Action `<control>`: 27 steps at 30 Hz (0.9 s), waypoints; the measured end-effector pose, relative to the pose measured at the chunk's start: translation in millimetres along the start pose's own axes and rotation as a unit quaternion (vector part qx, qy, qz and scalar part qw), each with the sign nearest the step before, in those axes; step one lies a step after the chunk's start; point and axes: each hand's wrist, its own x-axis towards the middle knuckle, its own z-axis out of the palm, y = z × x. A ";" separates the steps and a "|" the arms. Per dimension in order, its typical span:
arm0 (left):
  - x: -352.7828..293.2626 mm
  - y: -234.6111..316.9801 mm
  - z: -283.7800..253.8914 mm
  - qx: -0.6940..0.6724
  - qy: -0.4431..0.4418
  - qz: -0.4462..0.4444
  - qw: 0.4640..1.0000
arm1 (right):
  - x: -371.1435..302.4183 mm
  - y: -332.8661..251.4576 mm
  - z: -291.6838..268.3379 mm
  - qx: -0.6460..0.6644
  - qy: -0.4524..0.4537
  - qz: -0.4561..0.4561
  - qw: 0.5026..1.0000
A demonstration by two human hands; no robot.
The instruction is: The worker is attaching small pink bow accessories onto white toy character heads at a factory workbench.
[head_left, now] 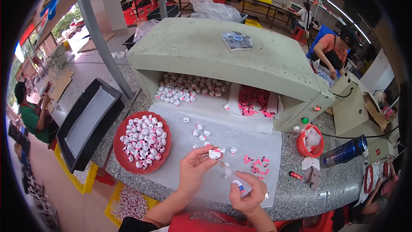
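Note:
My left hand pinches a small round white figurine head with a pink patch between thumb and fingertips. In my right hand is a translucent squeeze bottle with a blue-and-white label, its narrow tip pointing up and left near the figurine head. Several similar white pieces lie loose on the white paper sheet beyond my hands. Tiny pink parts are scattered right of them. To the left, a red scalloped bowl is heaped with white-and-pink pieces.
A pale green metal booth shelters more white pieces and a tray of pink parts. A black tray is at left; yellow crates sit below. An orange-red basket and blue can stand right. Co-workers sit farther off.

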 end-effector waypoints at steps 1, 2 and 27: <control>0.1 1.1 0.8 -0.002 0.000 -0.001 1.000 | 0.0 0.6 0.6 0.006 -0.001 0.001 1.000; 0.1 2.2 1.6 -0.004 0.000 -0.002 1.000 | -0.2 1.3 0.6 0.006 0.000 0.003 1.000; 0.9 3.4 3.3 -0.042 -0.012 -0.010 0.999 | 11.1 8.0 1.4 0.031 0.023 -0.063 0.997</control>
